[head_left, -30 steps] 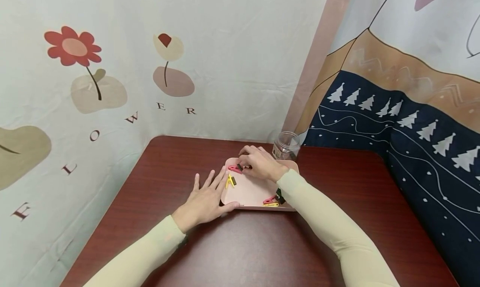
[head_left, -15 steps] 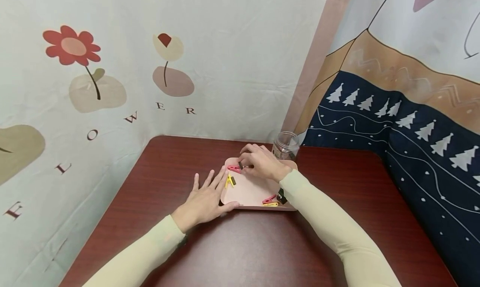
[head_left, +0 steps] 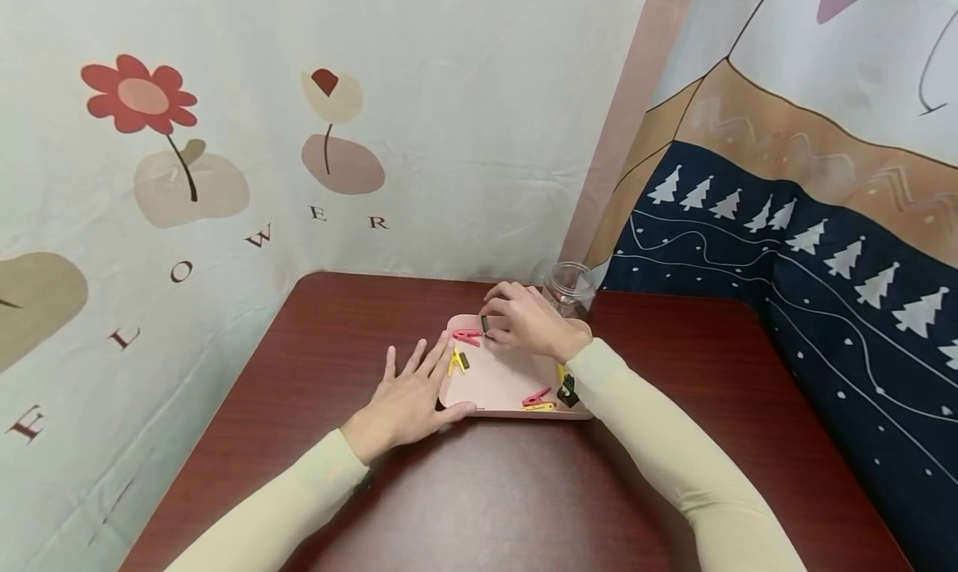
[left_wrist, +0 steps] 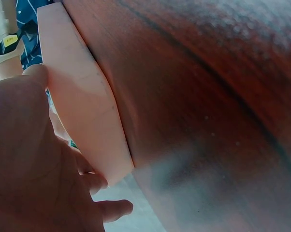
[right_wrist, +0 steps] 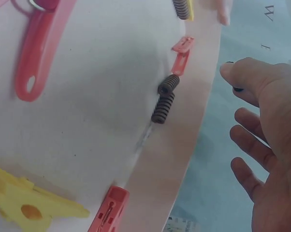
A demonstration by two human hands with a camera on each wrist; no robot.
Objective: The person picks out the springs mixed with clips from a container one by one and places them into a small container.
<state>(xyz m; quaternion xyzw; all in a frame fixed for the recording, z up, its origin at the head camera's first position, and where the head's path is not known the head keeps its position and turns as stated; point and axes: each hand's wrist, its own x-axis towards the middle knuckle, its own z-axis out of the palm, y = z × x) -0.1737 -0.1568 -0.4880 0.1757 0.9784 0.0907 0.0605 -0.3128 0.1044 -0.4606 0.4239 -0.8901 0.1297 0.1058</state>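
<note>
A: Which step was in hand?

B: The right hand [head_left: 528, 321] appeared to be handling a small dark piece [head_left: 485, 323] at the far left of the pink tray [head_left: 501, 377]. Thumb and fingers were closed to the width of the piece, pinching it near the far edge. Its exact kind could not be told; it resembled the ridged coils [right_wrist: 163, 108] lying along the far wall.

A: What did the next move call for?

B: In judgement, a firm pinch and a small, controlled turn of the wrist, avoiding the pink clip [head_left: 467, 336] just left of the fingers.

A: How were the hands posed?

B: The right forearm crossed the tray's right side from the near right, its hand directed left with the fingers bent. The left hand [head_left: 407, 401] lay along the tray's left edge, fingers straight, spread and grasping nothing, thumb extended along the near edge; it probably steadied the tray on the worktop [head_left: 359, 489].

A: What lay around them?

B: A yellow clip [head_left: 453, 357] at the left; a second pink clip [head_left: 535, 397] and a second yellow clip [head_left: 540, 406] at the near right; and, beyond the far right, a clear jar [head_left: 570, 281].
</note>
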